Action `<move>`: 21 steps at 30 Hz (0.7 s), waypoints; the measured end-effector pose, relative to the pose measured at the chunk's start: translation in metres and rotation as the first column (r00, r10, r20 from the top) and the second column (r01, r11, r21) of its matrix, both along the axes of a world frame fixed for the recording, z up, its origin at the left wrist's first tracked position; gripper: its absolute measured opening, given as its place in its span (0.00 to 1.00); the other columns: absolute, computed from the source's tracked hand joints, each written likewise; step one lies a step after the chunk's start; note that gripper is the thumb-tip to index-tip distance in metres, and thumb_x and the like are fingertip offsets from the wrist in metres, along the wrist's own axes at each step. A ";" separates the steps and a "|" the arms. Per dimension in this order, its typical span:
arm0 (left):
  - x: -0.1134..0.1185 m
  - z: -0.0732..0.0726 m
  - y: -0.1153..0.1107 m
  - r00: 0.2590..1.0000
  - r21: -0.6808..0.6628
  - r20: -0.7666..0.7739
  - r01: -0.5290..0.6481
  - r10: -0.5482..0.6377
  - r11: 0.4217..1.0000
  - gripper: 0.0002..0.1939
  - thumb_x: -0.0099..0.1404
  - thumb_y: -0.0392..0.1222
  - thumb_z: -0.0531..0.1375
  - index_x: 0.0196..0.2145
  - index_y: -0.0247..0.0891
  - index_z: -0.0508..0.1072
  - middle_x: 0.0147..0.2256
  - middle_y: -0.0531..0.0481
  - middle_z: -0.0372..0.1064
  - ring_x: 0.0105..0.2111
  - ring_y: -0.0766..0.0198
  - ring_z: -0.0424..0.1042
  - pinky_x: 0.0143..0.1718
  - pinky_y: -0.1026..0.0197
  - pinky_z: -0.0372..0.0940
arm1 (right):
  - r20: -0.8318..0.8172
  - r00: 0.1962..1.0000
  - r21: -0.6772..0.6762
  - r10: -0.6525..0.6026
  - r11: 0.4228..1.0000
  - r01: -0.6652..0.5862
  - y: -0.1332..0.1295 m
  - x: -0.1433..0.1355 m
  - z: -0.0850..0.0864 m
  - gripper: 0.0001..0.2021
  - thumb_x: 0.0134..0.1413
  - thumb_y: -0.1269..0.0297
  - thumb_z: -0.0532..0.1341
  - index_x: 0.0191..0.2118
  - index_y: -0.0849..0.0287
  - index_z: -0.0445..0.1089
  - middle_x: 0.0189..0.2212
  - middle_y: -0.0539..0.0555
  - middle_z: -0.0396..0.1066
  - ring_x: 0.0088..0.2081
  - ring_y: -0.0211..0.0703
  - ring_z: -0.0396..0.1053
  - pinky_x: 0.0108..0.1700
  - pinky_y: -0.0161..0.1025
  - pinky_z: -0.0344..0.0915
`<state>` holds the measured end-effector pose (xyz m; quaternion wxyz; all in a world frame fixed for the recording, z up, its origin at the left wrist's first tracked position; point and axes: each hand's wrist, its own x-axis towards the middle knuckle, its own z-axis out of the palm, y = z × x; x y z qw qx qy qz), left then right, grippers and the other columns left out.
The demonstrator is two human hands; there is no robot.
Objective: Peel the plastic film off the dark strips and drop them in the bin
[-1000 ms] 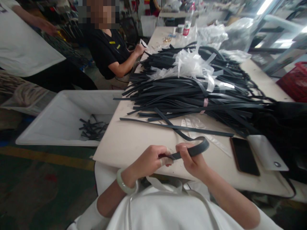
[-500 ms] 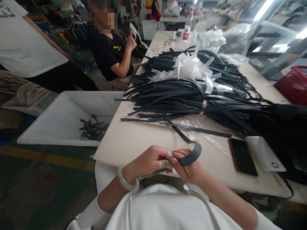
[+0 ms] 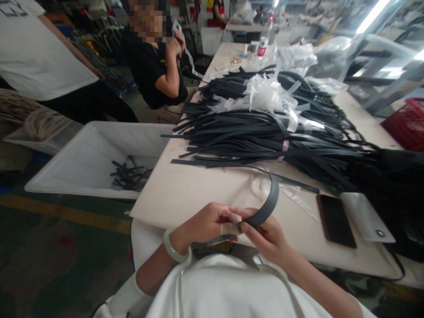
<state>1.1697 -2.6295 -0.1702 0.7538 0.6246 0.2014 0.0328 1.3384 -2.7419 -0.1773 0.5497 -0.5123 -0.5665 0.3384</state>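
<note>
A flat dark grey strap (image 3: 272,194) curves from my hands up and back toward the pile on the table. My right hand (image 3: 270,236) pinches it between thumb and fingers close to its near end. Fingers curled, my left hand (image 3: 212,223) meets the right one at that same end and grips it too. Something pale wraps my left thumb, and a greyish strip (image 3: 220,240) shows under that hand. What lies between the fingertips is partly hidden. Both hands are just over the table's near edge.
Bundled dark straps (image 3: 232,132) cover the table (image 3: 159,194), with white strips (image 3: 265,92) on top. A phone (image 3: 336,221) and a white tag-like piece (image 3: 367,216) lie at right. A white bin (image 3: 82,154) holds short offcuts. A seated co-worker (image 3: 155,75) handles a pale strip.
The strap's loop has opened into a wider arc and its far part has shifted over the table. My right fingers have moved slightly along it; my left hand stays nearly in place.
</note>
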 end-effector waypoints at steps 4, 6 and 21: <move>-0.007 0.001 0.007 0.993 0.049 -0.089 0.080 -0.075 0.996 0.19 0.57 0.53 0.67 0.29 0.31 0.76 0.26 0.46 0.74 0.24 0.66 0.70 0.24 0.66 0.60 | -0.273 0.935 -0.098 -0.227 0.973 0.208 -0.001 0.007 -0.002 0.17 0.64 0.55 0.56 0.44 0.60 0.78 0.19 0.48 0.61 0.16 0.30 0.49 0.16 0.31 0.49; -0.005 0.002 0.007 0.999 0.048 -0.049 0.018 -0.016 0.999 0.19 0.58 0.54 0.66 0.28 0.31 0.76 0.25 0.46 0.74 0.24 0.66 0.70 0.25 0.66 0.61 | -0.174 0.970 -0.092 -0.168 0.984 0.154 -0.002 0.004 -0.005 0.13 0.63 0.59 0.58 0.45 0.57 0.78 0.23 0.51 0.66 0.19 0.32 0.56 0.21 0.32 0.57; 0.017 -0.013 -0.002 1.000 0.051 0.012 -0.012 0.011 0.999 0.17 0.58 0.52 0.66 0.30 0.33 0.77 0.26 0.49 0.74 0.26 0.66 0.70 0.29 0.65 0.63 | 0.047 0.985 -0.012 -0.165 0.986 0.166 -0.005 0.009 -0.013 0.09 0.62 0.61 0.60 0.40 0.54 0.79 0.31 0.54 0.77 0.32 0.42 0.71 0.35 0.39 0.69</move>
